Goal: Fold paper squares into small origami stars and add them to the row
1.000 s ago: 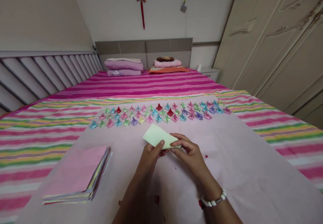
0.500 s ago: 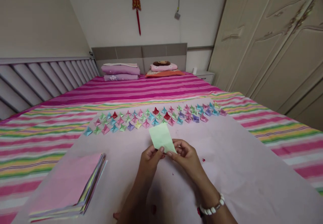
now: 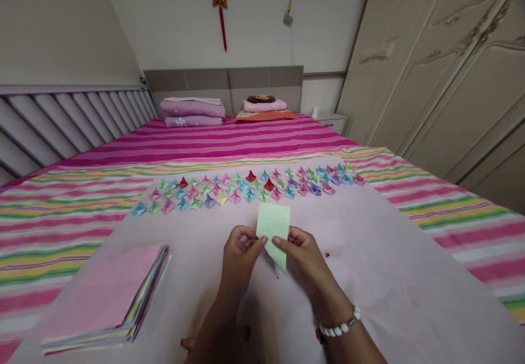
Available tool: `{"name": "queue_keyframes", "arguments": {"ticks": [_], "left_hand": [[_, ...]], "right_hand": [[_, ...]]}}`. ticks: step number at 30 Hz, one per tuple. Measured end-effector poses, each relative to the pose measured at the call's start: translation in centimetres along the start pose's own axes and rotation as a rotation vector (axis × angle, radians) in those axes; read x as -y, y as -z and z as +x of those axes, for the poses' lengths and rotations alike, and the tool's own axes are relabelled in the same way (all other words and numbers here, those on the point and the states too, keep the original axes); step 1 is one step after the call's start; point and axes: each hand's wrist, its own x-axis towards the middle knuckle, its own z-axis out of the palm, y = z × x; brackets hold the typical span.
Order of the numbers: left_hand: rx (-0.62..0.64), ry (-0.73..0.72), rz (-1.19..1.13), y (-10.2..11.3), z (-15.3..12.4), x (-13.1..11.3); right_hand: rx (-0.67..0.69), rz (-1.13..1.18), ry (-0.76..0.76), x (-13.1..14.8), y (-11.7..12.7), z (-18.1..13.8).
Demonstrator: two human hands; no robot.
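Observation:
A light green sheet of paper is held up between both hands, its lower end tapering to a slanted point. My left hand pinches its left edge between thumb and fingers. On the opposite edge, my right hand grips it the same way, thumb in front; a white bead bracelet circles that wrist. Beyond the hands, several rows of small folded paper shapes in pink, blue, green, red, purple and yellow stand on a large pale sheet.
A stack of coloured paper, pink on top, lies at the left. Small red scraps are scattered near the hands. The pale sheet covers part of a striped bed. Folded bedding sits by the headboard, and a wardrobe stands at the right.
The green paper has been turned more upright and shifted slightly right, so its pointed lower end now shows below the thumbs. Both hands still grip it. The view has moved a little.

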Motion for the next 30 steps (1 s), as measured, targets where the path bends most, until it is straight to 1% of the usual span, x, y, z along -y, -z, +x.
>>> {"name": "queue_keyframes", "arguments": {"ticks": [2, 5, 8, 11, 15, 20, 23, 25, 29, 30], "left_hand": [[-0.029, -0.089, 0.025, 0.0, -0.08, 0.11], [0.003, -0.172, 0.133, -0.07, -0.34, -0.08], [0.029, -0.17, 0.222, -0.07, -0.59, -0.34], [0.022, -0.163, 0.244, -0.02, -0.66, -0.37], [0.027, -0.145, 0.286, 0.03, -0.58, -0.18], [0.058, -0.196, 0.321, 0.04, -0.35, -0.02], [0.046, -0.22, 0.31, -0.06, -0.23, 0.0], [0.038, -0.169, 0.259, -0.12, -0.2, -0.04], [0.098, 0.096, 0.107, -0.06, -0.26, -0.15], [0.112, 0.14, 0.086, -0.02, -0.28, -0.16]], "right_hand": [[0.027, 0.011, 0.003, -0.03, -0.06, -0.02], [0.04, 0.027, 0.019, 0.0, -0.08, -0.05], [0.022, 0.052, 0.039, 0.16, -0.08, -0.11], [0.002, 0.062, 0.057, 0.28, -0.06, -0.17], [0.007, 0.051, 0.082, 0.16, 0.09, -0.18], [0.014, 0.007, 0.117, 0.1, 0.31, -0.06], [0.01, 0.007, 0.114, 0.13, 0.33, -0.02], [0.009, 0.043, 0.103, 0.13, 0.24, 0.01], [0.014, 0.171, 0.086, 0.18, -0.09, 0.01], [0.015, 0.189, 0.081, 0.2, -0.15, -0.02]]}}
